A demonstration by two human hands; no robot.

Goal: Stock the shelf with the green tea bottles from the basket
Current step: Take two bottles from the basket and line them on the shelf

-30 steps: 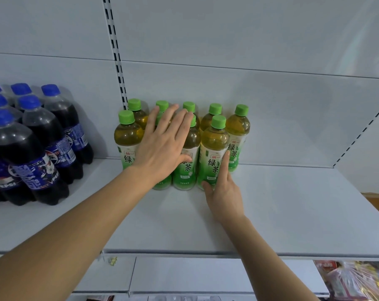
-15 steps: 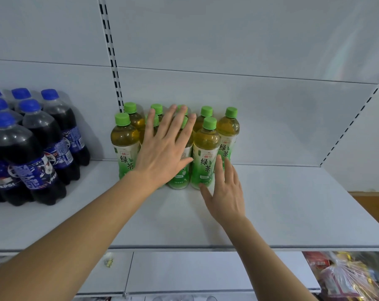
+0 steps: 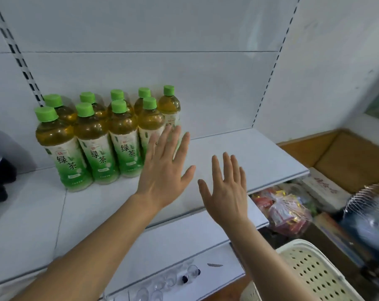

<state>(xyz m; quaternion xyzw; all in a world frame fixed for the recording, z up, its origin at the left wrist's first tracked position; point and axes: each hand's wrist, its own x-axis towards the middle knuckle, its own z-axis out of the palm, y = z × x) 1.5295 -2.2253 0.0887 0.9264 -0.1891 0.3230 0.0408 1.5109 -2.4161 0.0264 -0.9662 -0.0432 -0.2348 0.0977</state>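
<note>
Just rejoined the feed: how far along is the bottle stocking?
Done: nine green tea bottles stand in two rows on the shelf. In hand: nothing; the left hand and right hand are open, off the bottles. Left: the basket is only partly in view, so any remaining bottles can't be confirmed.

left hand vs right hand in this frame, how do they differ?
The left hand reaches further in, its fingertips overlapping the green tea bottles in the image; whether they touch is unclear. The right hand sits nearer the shelf edge, over bare shelf, away from the bottles. The left hand's fingers are slightly more spread than the right hand's. Shared: both are flat, open and hold nothing.
</note>
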